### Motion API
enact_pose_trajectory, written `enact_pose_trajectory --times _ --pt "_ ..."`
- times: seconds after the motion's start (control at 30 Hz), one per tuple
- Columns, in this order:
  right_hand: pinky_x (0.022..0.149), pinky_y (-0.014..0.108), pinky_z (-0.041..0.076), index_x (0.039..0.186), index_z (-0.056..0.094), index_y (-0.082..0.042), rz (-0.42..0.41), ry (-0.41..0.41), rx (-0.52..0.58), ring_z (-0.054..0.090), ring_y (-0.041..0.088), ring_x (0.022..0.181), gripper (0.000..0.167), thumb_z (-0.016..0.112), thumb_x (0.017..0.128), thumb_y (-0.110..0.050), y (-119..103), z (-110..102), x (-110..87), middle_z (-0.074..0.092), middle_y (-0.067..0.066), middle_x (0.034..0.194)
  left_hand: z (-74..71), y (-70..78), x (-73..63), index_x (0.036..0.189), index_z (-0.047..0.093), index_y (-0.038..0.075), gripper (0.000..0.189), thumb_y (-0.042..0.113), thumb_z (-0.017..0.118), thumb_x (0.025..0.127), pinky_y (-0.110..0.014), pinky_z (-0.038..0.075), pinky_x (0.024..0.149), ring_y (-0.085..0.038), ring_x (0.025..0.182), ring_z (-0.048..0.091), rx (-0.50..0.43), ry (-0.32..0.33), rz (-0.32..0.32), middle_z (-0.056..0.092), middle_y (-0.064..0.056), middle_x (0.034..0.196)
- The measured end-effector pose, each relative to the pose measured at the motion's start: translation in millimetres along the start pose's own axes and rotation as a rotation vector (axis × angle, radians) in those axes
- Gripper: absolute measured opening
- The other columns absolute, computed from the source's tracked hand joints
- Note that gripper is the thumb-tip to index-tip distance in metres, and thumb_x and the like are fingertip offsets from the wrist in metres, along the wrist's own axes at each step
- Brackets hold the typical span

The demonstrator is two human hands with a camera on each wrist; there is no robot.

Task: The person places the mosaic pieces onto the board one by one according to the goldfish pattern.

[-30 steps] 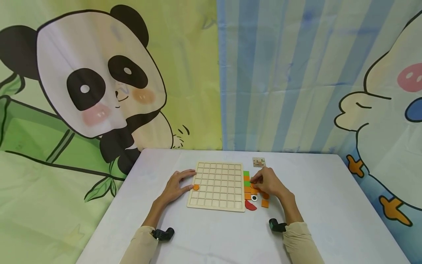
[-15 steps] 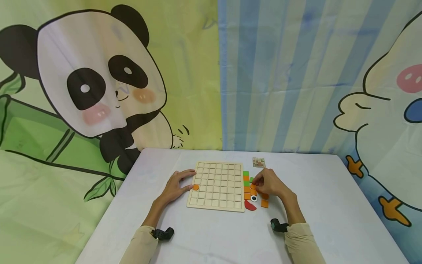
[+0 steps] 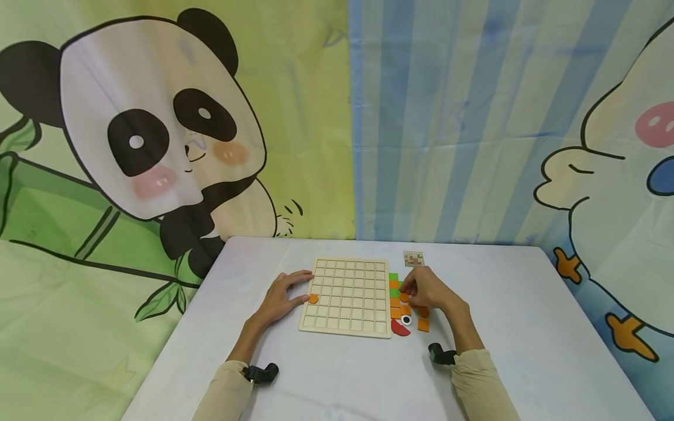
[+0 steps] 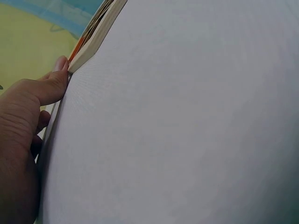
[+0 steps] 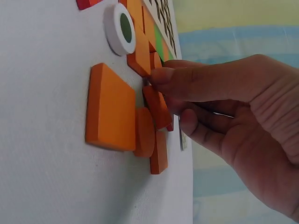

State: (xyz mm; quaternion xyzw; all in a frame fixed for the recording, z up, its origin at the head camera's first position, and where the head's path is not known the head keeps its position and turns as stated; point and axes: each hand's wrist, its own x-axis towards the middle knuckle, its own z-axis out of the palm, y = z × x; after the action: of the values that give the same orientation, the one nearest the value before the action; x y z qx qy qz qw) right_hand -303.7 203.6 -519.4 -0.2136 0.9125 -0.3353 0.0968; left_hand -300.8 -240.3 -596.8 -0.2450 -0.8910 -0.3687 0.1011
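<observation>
My left hand (image 3: pixel 279 297) rests with thumb and forefinger against the left edge of a square wooden grid board (image 3: pixel 344 334). In the left wrist view its thumb (image 4: pixel 56 79) touches the board's rim. One orange disc (image 3: pixel 313 299) lies on the board near that thumb. My right hand (image 3: pixel 432 289), thumb and fingers bent close together, is over the loose tiles right of the board. In the right wrist view its thumb tip meets the corner of an orange tile (image 5: pixel 139 58); the forefinger tip is hidden, and I cannot tell whether a piece is pinched.
Beside the board lie green tiles (image 3: pixel 393 276), a white disc with a dark centre (image 3: pixel 406 320), a red curved piece (image 3: pixel 400 328) and a loose orange square (image 3: pixel 423 325). A small pattern card (image 3: pixel 413 258) lies behind them. A printed curtain (image 3: pixel 421 117) hangs behind the table.
My right hand shifts slightly toward me, then back away, staying over the same tiles. A green tile seen beside its fingertips half a second ago is now more covered. The left hand keeps its place.
</observation>
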Motion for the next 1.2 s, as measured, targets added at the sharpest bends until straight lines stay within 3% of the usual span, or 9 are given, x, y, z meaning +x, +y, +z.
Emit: enact_pose_trajectory --times 0.27,0.5,0.73,1.0,1.2 --pt "0.068 0.026 0.055 0.099 0.084 0.0 -0.018 -0.004 -0.016 0.06 0.015 0.073 0.025 0.092 0.076 0.008 -2.0 2.0 2.6 0.079 0.009 0.088 -0.2 -0.8 -0.7 0.147 0.07 0.014 0.056 0.025 0.087 0.095 -0.038 0.04 0.092 -0.025 0.121 0.064 0.008 0.0 0.004 0.066 -0.006 0.157" --pt "0.068 0.026 0.055 0.096 0.084 -0.001 -0.023 0.012 -0.007 0.061 0.015 0.073 0.023 0.092 0.076 0.009 3.4 2.8 1.1 0.078 0.009 0.087 0.5 -2.7 -0.2 0.146 0.071 0.015 0.056 0.025 0.087 0.094 -0.036 0.04 0.09 -0.025 0.112 0.063 0.022 0.004 0.012 0.066 -0.006 0.157" --pt "0.068 0.024 0.055 0.096 0.084 -0.001 0.004 0.016 0.014 0.06 0.015 0.073 0.019 0.092 0.079 0.005 6.2 4.6 -0.6 0.078 0.008 0.085 -0.7 0.2 0.0 0.147 0.07 0.015 0.056 0.025 0.087 0.094 -0.038 0.04 0.094 -0.028 0.129 0.065 0.0 -0.007 0.002 0.066 -0.005 0.157" --pt "0.068 0.024 0.054 0.096 0.084 -0.001 0.004 0.033 0.003 0.061 0.015 0.073 0.014 0.091 0.084 -0.003 4.9 3.3 -1.2 0.078 0.007 0.085 0.7 -0.9 -1.0 0.146 0.071 0.013 0.055 0.025 0.086 0.095 -0.033 0.039 0.087 -0.022 0.102 0.057 0.016 0.017 0.018 0.067 -0.008 0.156" --pt "0.067 0.025 0.054 0.095 0.085 -0.004 -0.001 0.048 -0.002 0.061 0.015 0.072 0.014 0.092 0.083 -0.007 5.6 2.9 -1.3 0.075 0.002 0.081 1.6 -0.8 -1.4 0.147 0.07 0.013 0.055 0.024 0.086 0.095 -0.032 0.039 0.087 -0.022 0.1 0.056 0.009 0.015 0.022 0.066 -0.009 0.156"
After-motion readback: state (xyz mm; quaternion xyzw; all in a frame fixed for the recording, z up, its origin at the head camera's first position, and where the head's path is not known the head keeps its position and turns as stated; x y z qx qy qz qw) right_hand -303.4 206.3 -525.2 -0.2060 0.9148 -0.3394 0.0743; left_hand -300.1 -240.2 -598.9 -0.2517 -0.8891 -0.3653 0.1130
